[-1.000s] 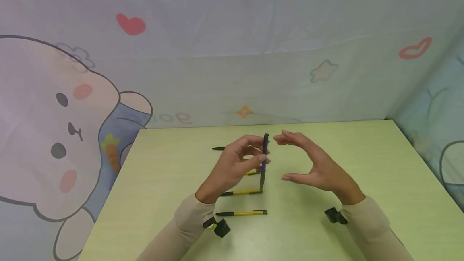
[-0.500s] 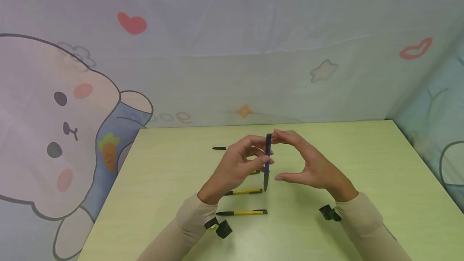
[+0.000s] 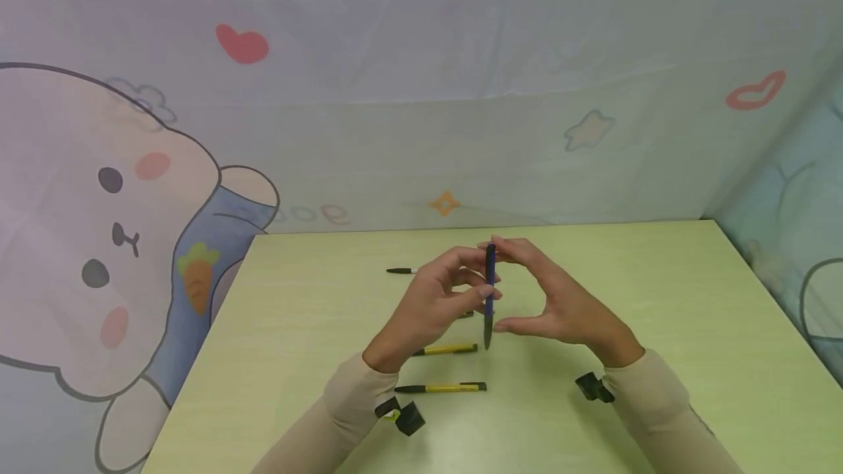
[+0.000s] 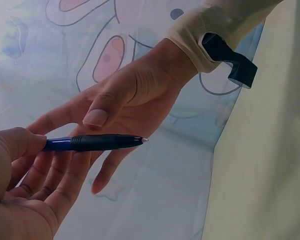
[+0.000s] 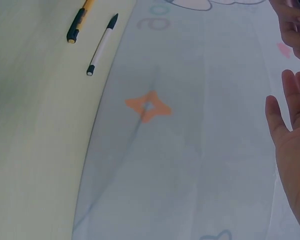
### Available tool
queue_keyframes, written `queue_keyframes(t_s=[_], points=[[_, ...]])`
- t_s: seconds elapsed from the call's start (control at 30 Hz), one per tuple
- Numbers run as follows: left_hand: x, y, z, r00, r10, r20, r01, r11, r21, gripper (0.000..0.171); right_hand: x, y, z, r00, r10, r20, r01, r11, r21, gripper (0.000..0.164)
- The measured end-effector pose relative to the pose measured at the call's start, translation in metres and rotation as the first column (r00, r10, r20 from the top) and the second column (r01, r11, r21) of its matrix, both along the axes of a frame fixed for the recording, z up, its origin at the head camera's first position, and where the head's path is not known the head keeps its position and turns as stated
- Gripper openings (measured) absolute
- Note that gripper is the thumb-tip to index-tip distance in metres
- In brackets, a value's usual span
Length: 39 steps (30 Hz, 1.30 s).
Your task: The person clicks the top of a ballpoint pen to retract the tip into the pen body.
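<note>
Beneath the blue pen (image 3: pixel 489 315), a pale yellow-green table (image 3: pixel 540 430) is spreading out. Below and left of that pen in the head view, a yellow pen (image 3: pixel 454 388) is lying flat, a second yellow pen (image 3: pixel 451 349) lying just beyond. Farther off than the blue pen, a white pen (image 5: pixel 101 47) is lying (the left hand is partly hiding it from the head camera), and a printed cloth (image 3: pixel 421 57) is hanging behind. The blue pen is standing upright in the air, long axis near vertical, tip pointing down. Left of it, the left hand (image 3: pixel 428 306) is pinching it between thumb and fingers; right of it, the right hand (image 3: pixel 566 306) is curving loosely, ungripping, fingertips close beside it (whether touching, I cannot tell).
</note>
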State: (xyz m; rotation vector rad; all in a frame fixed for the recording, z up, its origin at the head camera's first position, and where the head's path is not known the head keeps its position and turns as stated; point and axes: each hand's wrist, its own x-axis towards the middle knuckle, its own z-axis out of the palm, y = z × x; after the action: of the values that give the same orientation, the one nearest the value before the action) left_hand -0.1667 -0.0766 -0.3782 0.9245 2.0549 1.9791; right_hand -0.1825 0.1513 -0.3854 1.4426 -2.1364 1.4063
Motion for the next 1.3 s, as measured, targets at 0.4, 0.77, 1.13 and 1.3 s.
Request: queue_keyframes(t_s=[0.4, 0.77, 1.13, 1.3], points=[[0.0, 0.001, -0.001, 0.998, 0.014, -0.065, -0.013, 1.0, 0.013, 0.04, -0.008, 0.003, -0.015, 1.0, -0.022, 0.002, 0.022, 0.999, 0.043, 0.113], [0.002, -0.002, 0.001, 0.999, 0.005, -0.044, -0.004, 1.0, 0.02, 0.04, -0.005, 0.001, -0.011, 0.999, -0.041, 0.026, 0.04, 0.999, 0.036, 0.109], [0.003, -0.002, 0.003, 0.999, -0.009, -0.038, 0.009, 1.0, 0.018, 0.033, 0.005, -0.009, 0.012, 0.996, 0.061, -0.061, -0.065, 0.996, -0.064, 0.103], [0.002, -0.002, 0.002, 0.999, -0.001, -0.043, 0.002, 1.0, 0.013, 0.035, 0.006, -0.009, 0.011, 0.998, 0.048, -0.051, -0.051, 0.997, -0.055, 0.106]])
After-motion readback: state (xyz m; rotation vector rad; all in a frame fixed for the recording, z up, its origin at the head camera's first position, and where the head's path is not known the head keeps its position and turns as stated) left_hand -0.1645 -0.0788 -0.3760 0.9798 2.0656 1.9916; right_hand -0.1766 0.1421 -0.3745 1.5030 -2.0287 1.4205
